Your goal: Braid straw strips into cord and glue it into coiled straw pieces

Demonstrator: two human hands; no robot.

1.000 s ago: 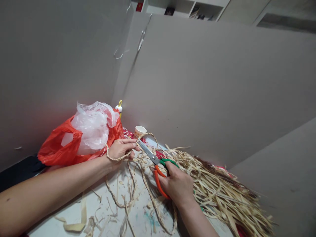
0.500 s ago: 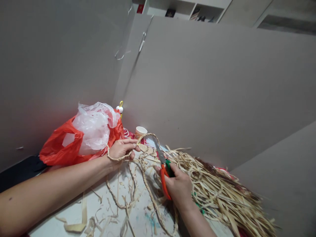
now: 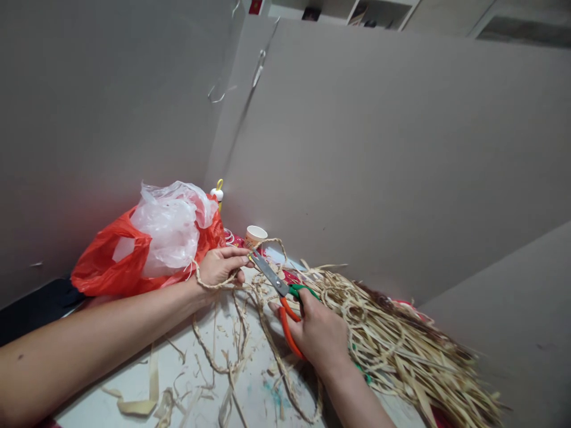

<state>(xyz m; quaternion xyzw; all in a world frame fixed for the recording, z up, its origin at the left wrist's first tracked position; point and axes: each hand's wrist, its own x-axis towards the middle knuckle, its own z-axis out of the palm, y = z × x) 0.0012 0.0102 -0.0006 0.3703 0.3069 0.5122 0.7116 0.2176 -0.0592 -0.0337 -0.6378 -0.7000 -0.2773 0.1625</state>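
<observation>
Between thumb and fingers, my left hand pinches a braided straw cord. Part of the cord loops round the wrist, and more of it winds down over the white table. My right hand grips a pair of scissors with one orange and one green handle. The blade tips lie right at the cord beside my left fingertips. Whether the blades touch the cord is too small to tell.
A large heap of dry straw strips covers the right side. Behind my left arm sits a red plastic bag with a clear bag in it. A paper cup and a white-capped bottle stand by the grey wall. Straw scraps litter the front.
The scissors have swung left, from pointing up past the cord loop to having their tips at my left fingertips. My left hand stays nearly in place with the cord.
</observation>
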